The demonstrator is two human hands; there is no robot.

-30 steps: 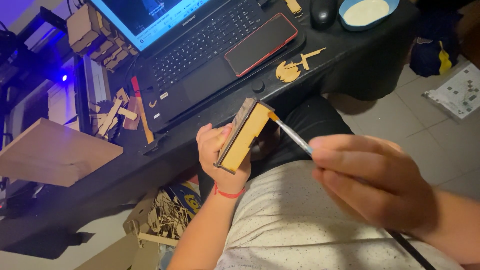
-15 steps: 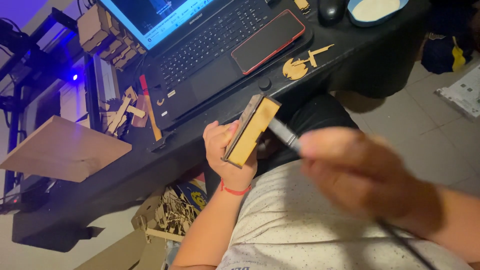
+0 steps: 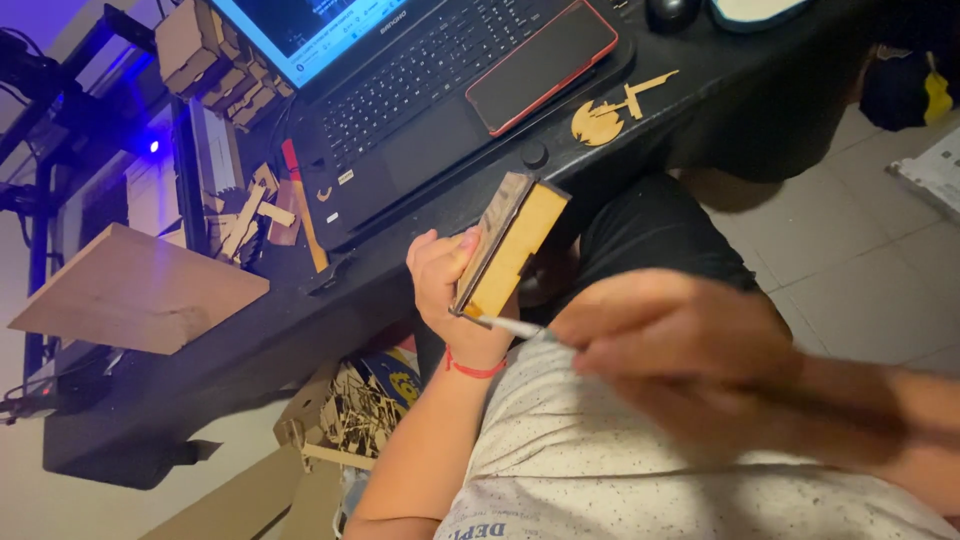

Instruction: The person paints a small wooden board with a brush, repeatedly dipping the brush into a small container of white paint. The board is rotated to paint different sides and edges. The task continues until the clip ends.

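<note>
We see the left hand (image 3: 452, 300) raised over the lap, fingers clenched around a small wooden box (image 3: 508, 245); the blurred right hand (image 3: 680, 350) pinches a thin tool (image 3: 512, 326) against its lower edge.

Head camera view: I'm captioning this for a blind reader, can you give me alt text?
A person's left hand holds a small flat wooden box on edge over their lap, while the blurred right hand puts a thin white-tipped tool to its lower end. Behind them a black desk carries an open laptop, a red-edged phone and laser-cut wooden pieces.
</note>
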